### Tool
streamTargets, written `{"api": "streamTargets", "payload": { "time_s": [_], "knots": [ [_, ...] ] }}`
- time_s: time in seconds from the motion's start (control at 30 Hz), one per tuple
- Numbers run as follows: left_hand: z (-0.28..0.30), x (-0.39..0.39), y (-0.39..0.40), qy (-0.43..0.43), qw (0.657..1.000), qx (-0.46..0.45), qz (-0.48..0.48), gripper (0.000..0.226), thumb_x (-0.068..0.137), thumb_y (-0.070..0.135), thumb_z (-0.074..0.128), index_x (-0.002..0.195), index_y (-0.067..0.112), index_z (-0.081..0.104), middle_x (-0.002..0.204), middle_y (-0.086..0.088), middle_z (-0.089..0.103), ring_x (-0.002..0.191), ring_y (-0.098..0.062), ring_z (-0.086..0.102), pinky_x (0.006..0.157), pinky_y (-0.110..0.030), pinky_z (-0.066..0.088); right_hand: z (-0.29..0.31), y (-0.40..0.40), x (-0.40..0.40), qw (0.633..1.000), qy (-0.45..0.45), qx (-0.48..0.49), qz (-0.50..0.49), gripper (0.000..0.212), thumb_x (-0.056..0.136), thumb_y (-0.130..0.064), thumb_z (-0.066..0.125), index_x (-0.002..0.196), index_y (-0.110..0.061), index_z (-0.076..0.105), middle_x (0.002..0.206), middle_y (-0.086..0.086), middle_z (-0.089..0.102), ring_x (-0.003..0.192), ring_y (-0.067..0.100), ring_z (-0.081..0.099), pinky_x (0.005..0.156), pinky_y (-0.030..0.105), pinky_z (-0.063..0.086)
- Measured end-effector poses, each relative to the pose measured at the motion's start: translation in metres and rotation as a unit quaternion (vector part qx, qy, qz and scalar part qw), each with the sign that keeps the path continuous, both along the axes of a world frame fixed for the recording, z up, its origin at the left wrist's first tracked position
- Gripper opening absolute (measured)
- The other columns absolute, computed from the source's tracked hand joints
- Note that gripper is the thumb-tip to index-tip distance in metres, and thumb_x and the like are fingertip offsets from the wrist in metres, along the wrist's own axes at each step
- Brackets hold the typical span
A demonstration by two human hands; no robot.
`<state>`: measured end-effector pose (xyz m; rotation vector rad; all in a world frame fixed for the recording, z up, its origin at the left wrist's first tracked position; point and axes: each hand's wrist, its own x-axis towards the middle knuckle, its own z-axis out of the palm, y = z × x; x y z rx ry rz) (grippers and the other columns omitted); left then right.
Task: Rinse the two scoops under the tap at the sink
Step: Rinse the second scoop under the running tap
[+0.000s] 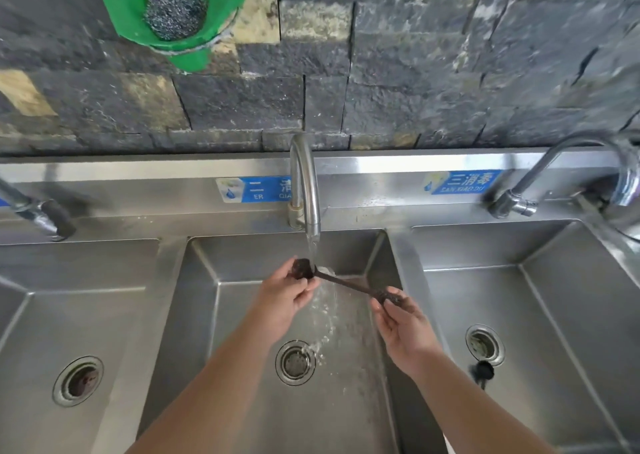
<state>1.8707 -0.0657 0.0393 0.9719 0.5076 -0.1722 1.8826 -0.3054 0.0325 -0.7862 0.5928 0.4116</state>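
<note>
Two bare forearms in view, no sleeves visible up to the frame edge. Left hand (287, 292) and right hand (403, 329): no gloves, rings, watch or bands seen. Fingernails short, unpainted where visible.

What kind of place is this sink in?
Probably a commercial or canteen kitchen's washing-up area: a stainless three-basin sink, blue station labels on the backsplash, and a steel-wool scourer hanging on the wall.

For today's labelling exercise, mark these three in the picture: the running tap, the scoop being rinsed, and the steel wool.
running tap (304, 176): head view, on the curved spout.
scoop (349, 282): head view, on the middle of its handle.
steel wool (175, 5): head view, centre of the ball.
</note>
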Motion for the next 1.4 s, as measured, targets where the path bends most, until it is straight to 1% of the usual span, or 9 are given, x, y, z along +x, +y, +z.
{"api": "streamTargets", "payload": {
  "time_s": [0.1, 0.2, 0.33, 0.47, 0.57, 0.8, 0.97, 1.1, 1.4],
  "knots": [
    [0.003, 0.003, -0.016, 0.006, 0.997, 0.067, -0.026, 0.042, 0.085, 0.013, 0.070, 0.117, 0.036, 0.058, 0.098, 0.000, 0.075, 0.088, -0.011, 0.072, 0.072, -0.028, 0.054, -0.006, -0.017, -0.012, 0.999, 0.008, -0.048, -0.002, 0.007, 0.094, -0.009, 0.055, 0.096, -0.012, 0.061, 0.078, 0.007, 0.075, 0.074, 0.013, 0.073, 0.056, 0.020, 0.057],
    [0.007, 0.006, -0.031, 0.010, 0.996, 0.092, -0.012, 0.022, 0.088, 0.017, 0.067, 0.109, 0.022, 0.061, 0.087, 0.005, 0.072, 0.071, -0.008, 0.067, 0.066, -0.022, 0.048, -0.010, -0.024, -0.022, 0.994, -0.005, -0.111, 0.013, 0.008, 0.091, -0.019, 0.060, 0.089, -0.011, 0.061, 0.070, 0.007, 0.072, 0.060, 0.011, 0.069, 0.047, 0.019, 0.051],
    [0.016, 0.009, -0.034, 0.011, 0.999, 0.044, 0.015, 0.008, 0.092, 0.008, 0.058, 0.096, 0.014, 0.063, 0.070, -0.002, 0.063, 0.052, -0.007, 0.053, 0.051, -0.017, 0.040, -0.010, -0.019, -0.029, 0.983, 0.007, -0.182, 0.023, 0.015, 0.090, -0.022, 0.064, 0.084, -0.008, 0.062, 0.061, 0.009, 0.068, 0.046, 0.013, 0.061, 0.036, 0.019, 0.041],
    [0.024, 0.011, -0.027, 0.043, 0.998, -0.007, 0.041, 0.014, 0.093, 0.005, 0.055, 0.102, 0.004, 0.066, 0.077, -0.007, 0.068, 0.054, -0.007, 0.050, 0.051, -0.015, 0.045, -0.008, -0.007, -0.028, 0.983, 0.011, -0.180, 0.041, 0.019, 0.091, -0.022, 0.063, 0.080, -0.008, 0.059, 0.054, 0.008, 0.061, 0.040, 0.012, 0.052, 0.032, 0.017, 0.034],
    [0.029, 0.010, -0.021, 0.066, 0.994, -0.030, 0.085, 0.017, 0.093, 0.000, 0.052, 0.105, 0.002, 0.064, 0.076, -0.008, 0.067, 0.050, -0.008, 0.053, 0.048, -0.016, 0.048, -0.006, 0.003, -0.025, 0.988, 0.036, -0.147, 0.040, 0.013, 0.092, -0.016, 0.061, 0.084, -0.005, 0.060, 0.055, 0.009, 0.061, 0.042, 0.013, 0.052, 0.036, 0.018, 0.038],
    [0.034, -0.007, 0.022, 0.083, 0.978, -0.067, 0.182, 0.021, 0.091, -0.001, 0.054, 0.108, 0.003, 0.065, 0.099, -0.022, 0.067, 0.069, -0.015, 0.061, 0.057, -0.021, 0.054, 0.002, 0.049, -0.003, 0.993, 0.025, -0.098, 0.058, 0.012, 0.094, -0.006, 0.052, 0.088, -0.004, 0.061, 0.056, 0.009, 0.064, 0.046, 0.015, 0.055, 0.039, 0.019, 0.042],
    [0.041, -0.023, 0.060, 0.077, 0.964, -0.071, 0.246, 0.024, 0.090, -0.005, 0.053, 0.088, 0.006, 0.074, 0.080, -0.018, 0.076, 0.061, -0.013, 0.068, 0.058, -0.022, 0.057, 0.011, 0.095, 0.014, 0.992, 0.002, -0.078, 0.099, 0.010, 0.095, -0.005, 0.051, 0.093, -0.001, 0.060, 0.056, 0.010, 0.064, 0.043, 0.013, 0.056, 0.037, 0.017, 0.042],
    [0.044, -0.039, 0.084, 0.041, 0.955, -0.078, 0.283, 0.024, 0.092, -0.007, 0.048, 0.106, 0.002, 0.066, 0.089, -0.019, 0.072, 0.064, -0.013, 0.068, 0.061, -0.021, 0.058, 0.020, 0.126, 0.023, 0.988, -0.015, -0.067, 0.137, 0.007, 0.094, -0.003, 0.052, 0.091, -0.002, 0.058, 0.059, 0.015, 0.065, 0.044, 0.016, 0.060, 0.037, 0.019, 0.045],
    [0.039, -0.065, 0.104, 0.040, 0.931, -0.102, 0.347, 0.034, 0.093, -0.005, 0.049, 0.112, 0.018, 0.064, 0.097, -0.021, 0.069, 0.071, -0.019, 0.065, 0.064, -0.026, 0.059, 0.035, 0.147, 0.019, 0.979, -0.031, -0.037, 0.197, 0.007, 0.093, -0.016, 0.059, 0.095, -0.010, 0.062, 0.062, 0.010, 0.067, 0.047, 0.018, 0.061, 0.041, 0.021, 0.047]
  ]
}}
